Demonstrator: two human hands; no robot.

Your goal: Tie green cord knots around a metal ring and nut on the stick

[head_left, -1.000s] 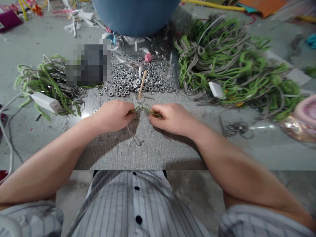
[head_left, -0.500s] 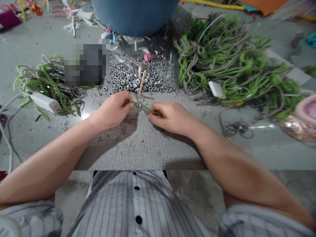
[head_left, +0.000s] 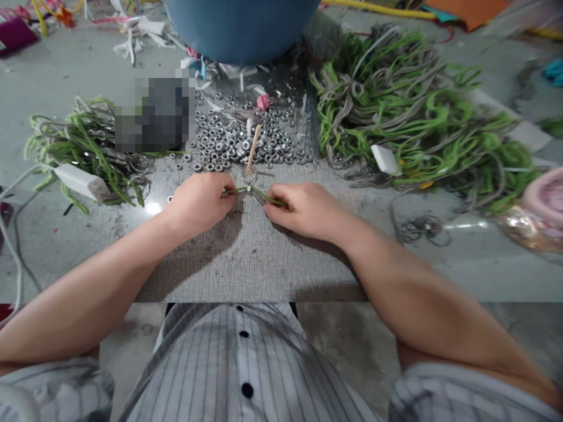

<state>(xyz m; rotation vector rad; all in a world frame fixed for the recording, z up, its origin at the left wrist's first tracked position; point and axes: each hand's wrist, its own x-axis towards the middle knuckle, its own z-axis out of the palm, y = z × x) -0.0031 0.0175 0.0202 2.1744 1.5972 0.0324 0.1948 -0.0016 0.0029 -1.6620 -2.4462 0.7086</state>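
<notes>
The left hand (head_left: 203,200) and the right hand (head_left: 308,208) each have thumb and fingers closed in a pinch, holding between them a short stretch of green-and-gray cord (head_left: 260,194). The cord is thin, mostly green with gray strands beside it, and its middle carries a small bright piece (head_left: 249,188), too small to make out clearly. Seen from that piece, the cord's long axis lies crosswise between the hands: one side runs toward 9 o'clock into the left fingers, the other slopes toward 4 o'clock into the right, so the line peaks slightly in the middle. It sits above the near part of a gray textured board (head_left: 206,264); whether it touches the surface cannot be told. Just beyond, at 12 o'clock, a wooden stick (head_left: 253,150) points away from the person, tipped a little toward 1. Metal nuts (head_left: 224,145) are scattered farther out between 11 and 1, with a blue tub (head_left: 241,32) behind them. A large cord heap (head_left: 422,111) lies at 2 o'clock, and a smaller cord bundle (head_left: 90,126) between 9 and 10, with a white block (head_left: 81,180) on its near side.
</notes>
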